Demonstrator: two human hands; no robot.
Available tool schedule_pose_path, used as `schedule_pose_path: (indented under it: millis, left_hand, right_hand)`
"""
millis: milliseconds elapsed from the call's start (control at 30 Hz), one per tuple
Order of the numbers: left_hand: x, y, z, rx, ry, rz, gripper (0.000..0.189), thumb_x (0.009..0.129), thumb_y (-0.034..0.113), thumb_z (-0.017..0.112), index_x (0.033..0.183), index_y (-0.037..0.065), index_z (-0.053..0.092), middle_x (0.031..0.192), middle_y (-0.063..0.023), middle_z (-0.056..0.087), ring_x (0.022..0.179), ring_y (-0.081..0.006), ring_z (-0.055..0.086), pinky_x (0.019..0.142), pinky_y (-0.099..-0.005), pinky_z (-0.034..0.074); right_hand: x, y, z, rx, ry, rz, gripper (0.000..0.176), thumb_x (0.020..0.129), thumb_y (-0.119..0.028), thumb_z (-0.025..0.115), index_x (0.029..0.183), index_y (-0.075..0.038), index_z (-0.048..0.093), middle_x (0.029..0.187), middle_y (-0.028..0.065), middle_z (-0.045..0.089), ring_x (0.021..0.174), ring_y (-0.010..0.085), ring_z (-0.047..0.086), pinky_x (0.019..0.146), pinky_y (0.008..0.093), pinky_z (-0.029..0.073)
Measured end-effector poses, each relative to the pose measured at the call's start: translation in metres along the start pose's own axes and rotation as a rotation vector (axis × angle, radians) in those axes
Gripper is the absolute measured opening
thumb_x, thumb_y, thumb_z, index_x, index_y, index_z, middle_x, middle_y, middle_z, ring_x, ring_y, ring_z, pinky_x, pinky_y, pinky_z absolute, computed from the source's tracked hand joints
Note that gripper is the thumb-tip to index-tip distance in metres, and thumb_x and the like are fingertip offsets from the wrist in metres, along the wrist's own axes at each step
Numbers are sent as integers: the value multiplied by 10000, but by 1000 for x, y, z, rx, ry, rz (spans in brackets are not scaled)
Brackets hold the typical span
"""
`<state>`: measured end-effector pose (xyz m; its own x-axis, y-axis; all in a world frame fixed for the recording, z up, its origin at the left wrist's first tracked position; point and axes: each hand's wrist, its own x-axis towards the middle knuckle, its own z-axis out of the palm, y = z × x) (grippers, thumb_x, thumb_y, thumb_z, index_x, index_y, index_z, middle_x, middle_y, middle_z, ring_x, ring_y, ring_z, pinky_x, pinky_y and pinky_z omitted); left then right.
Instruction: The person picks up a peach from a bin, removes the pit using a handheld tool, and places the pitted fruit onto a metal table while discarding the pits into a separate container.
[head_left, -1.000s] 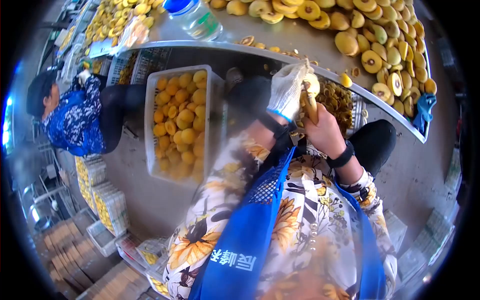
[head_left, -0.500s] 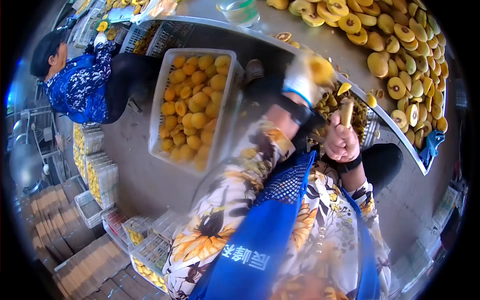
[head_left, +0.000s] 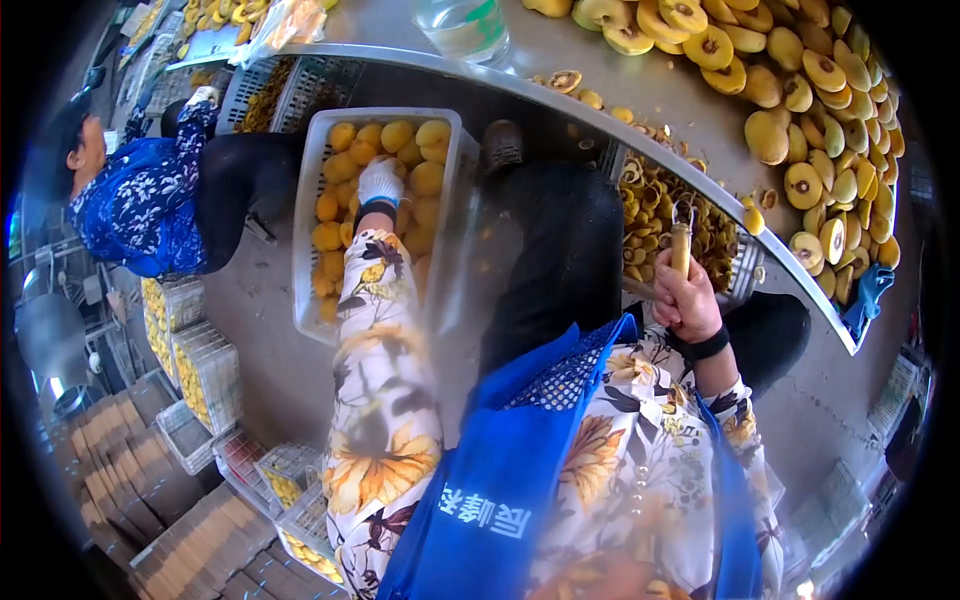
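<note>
My left hand point(head_left: 381, 183), in a white glove, reaches down into a white plastic crate point(head_left: 303, 220) of yellow-orange peaches point(head_left: 326, 237). Its fingers lie among the fruit near the crate's far end, and their tips are hard to make out against the peaches. My bare right hand point(head_left: 688, 296) grips the wooden handle of a pitting tool point(head_left: 681, 248), whose thin metal loop points up. Behind that tool, below the table edge, is a basket point(head_left: 745, 268) full of brownish-yellow scraps point(head_left: 650, 215).
A metal table point(head_left: 620, 75) runs along the far side, with many halved peaches point(head_left: 803, 185) heaped at its right. On it stands a clear container of water point(head_left: 462, 30). A blue cloth point(head_left: 868, 300) hangs at the corner. A co-worker point(head_left: 150, 205) sits at left, near stacked crates point(head_left: 205, 370).
My left hand has swung left and down from the table edge, where it held a yellow peach piece, into the crate. My right hand stays near the scrap basket with the tool.
</note>
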<state>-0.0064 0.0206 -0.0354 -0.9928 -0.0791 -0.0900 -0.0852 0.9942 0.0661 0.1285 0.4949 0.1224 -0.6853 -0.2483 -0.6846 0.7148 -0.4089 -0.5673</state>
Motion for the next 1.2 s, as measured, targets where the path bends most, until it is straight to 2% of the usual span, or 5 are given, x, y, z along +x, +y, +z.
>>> schedule_pose_path:
  millis: [367, 500, 633, 1033, 1200]
  left_hand:
    - [24, 67, -27, 288, -311, -119, 204, 804, 185, 527, 922, 93, 665, 981, -141, 630, 896, -315, 607, 779, -383, 490]
    - [5, 186, -109, -232, 327, 48, 216, 768, 276, 606, 855, 85, 662, 844, -154, 637, 821, -334, 602, 711, -392, 482]
    - [-15, 330, -179, -540, 347, 526, 294, 801, 339, 575, 917, 79, 648, 902, -151, 637, 806, -329, 610, 699, -366, 486]
    - [7, 557, -135, -269, -225, 549, 618, 659, 359, 698, 1182, 153, 443, 1097, -189, 527, 1022, -306, 553, 878, -383, 447]
    - [-23, 489, -170, -1489, -939, 271, 560, 756, 128, 580, 1274, 81, 374, 977, -172, 578, 836, -296, 612, 613, -384, 519]
  right_hand:
    - [-11, -14, -6, -378, 43, -237, 122, 825, -67, 560, 902, -43, 470, 594, -4, 467, 385, 56, 401, 359, 200, 339]
    - [-24, -25, -28, -368, 150, -338, 122, 828, -75, 558, 914, -24, 489, 615, -7, 492, 405, 51, 444, 371, 192, 358]
    - [-32, -26, -38, -379, 215, -463, 109, 837, -84, 546, 915, -26, 499, 635, -5, 504, 406, 46, 451, 367, 188, 358]
    - [-80, -20, -69, -514, 443, -715, 127, 817, -114, 598, 904, -40, 543, 647, -23, 518, 489, 47, 468, 444, 210, 385]
    - [-73, -30, -88, -809, 658, -756, 234, 767, -156, 637, 940, -23, 553, 727, 94, 606, 596, 217, 582, 558, 310, 457]
